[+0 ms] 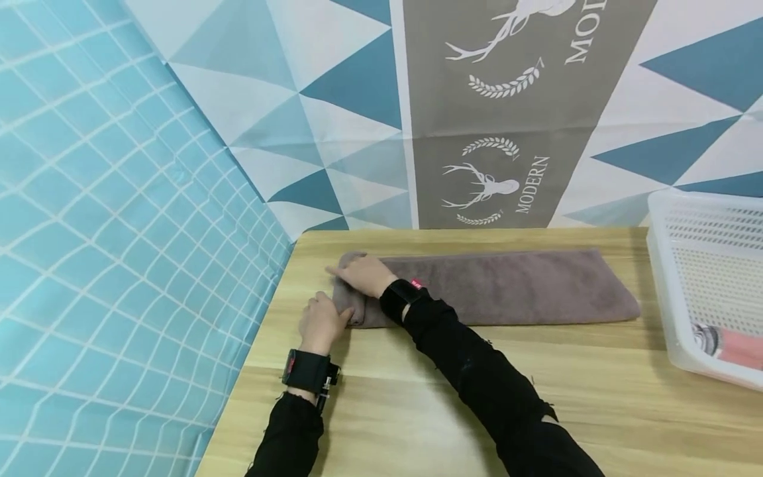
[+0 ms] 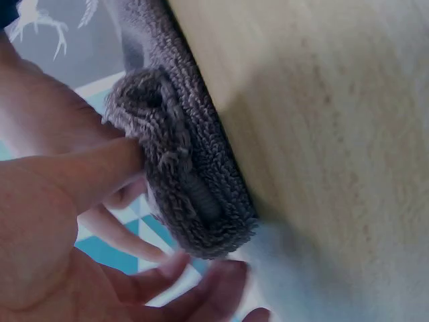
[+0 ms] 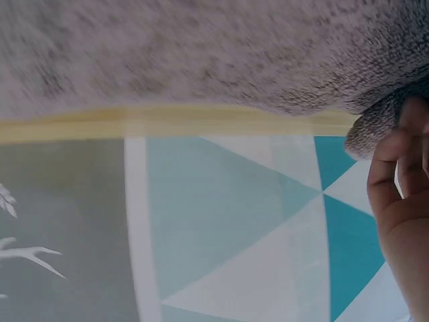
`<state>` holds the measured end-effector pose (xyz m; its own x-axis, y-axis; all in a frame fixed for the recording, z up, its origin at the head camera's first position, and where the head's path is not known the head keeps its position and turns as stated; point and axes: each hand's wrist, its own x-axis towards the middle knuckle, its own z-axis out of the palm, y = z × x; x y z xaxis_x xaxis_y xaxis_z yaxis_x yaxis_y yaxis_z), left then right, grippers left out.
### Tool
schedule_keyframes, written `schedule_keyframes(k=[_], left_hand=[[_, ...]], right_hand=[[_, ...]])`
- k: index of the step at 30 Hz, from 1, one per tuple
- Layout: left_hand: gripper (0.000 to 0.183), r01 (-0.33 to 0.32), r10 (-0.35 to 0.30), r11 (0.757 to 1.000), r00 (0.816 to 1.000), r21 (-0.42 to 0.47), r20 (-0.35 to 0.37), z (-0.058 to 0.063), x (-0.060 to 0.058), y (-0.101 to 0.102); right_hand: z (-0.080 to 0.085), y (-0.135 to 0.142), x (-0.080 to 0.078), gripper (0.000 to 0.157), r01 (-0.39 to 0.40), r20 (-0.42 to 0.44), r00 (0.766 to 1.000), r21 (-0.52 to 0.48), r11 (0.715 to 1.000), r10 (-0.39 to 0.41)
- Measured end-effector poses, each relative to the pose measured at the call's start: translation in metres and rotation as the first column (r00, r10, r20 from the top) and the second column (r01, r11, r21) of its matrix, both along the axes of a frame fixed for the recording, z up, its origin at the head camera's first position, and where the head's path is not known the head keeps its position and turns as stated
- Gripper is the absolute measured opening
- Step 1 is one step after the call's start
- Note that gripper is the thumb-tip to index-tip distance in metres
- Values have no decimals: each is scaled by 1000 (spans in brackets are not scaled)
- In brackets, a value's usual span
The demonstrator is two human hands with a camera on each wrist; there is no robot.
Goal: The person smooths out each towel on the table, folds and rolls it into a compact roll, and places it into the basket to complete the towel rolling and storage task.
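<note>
A grey-brown towel [image 1: 507, 288], folded into a long strip, lies along the far part of the table. Its left end is turned over into a short roll [image 2: 177, 161], whose layered edge shows in the left wrist view. My left hand [image 1: 320, 322] holds the near corner of this roll, thumb against the towel and fingers around the outer end. Across the towel, my right hand [image 1: 365, 275] grips the far side of the roll. Bent fingers [image 3: 389, 161] touch the towel there in the right wrist view; their tips are partly hidden.
A white plastic basket [image 1: 670, 291] stands at the right, with a pink and striped item [image 1: 739, 348] inside. Behind the wooden table [image 1: 417, 397] hangs a patterned cloth [image 1: 357, 152]; blue checked cloth [image 1: 89, 232] borders the left side.
</note>
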<state>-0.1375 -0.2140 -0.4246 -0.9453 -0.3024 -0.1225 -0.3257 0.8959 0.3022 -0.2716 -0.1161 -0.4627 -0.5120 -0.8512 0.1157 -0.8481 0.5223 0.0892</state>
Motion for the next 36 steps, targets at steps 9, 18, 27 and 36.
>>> schedule_keyframes(k=[9,18,27,36], left_hand=[[45,-3,2,998,1000,70,19,-1,1,3],[55,81,-91,994,985,-74,-143,6,-9,47],[39,268,-296,954,919,-136,-262,4,-13,69],[64,92,-93,996,982,-10,-165,-5,-7,61]], right_hand=[[21,0,18,28,-41,-147,988,-29,999,37],[28,47,11,32,6,-97,995,-187,982,-25],[27,82,5,26,99,103,991,-120,988,-87],[27,55,25,51,339,106,940,-145,930,-325]])
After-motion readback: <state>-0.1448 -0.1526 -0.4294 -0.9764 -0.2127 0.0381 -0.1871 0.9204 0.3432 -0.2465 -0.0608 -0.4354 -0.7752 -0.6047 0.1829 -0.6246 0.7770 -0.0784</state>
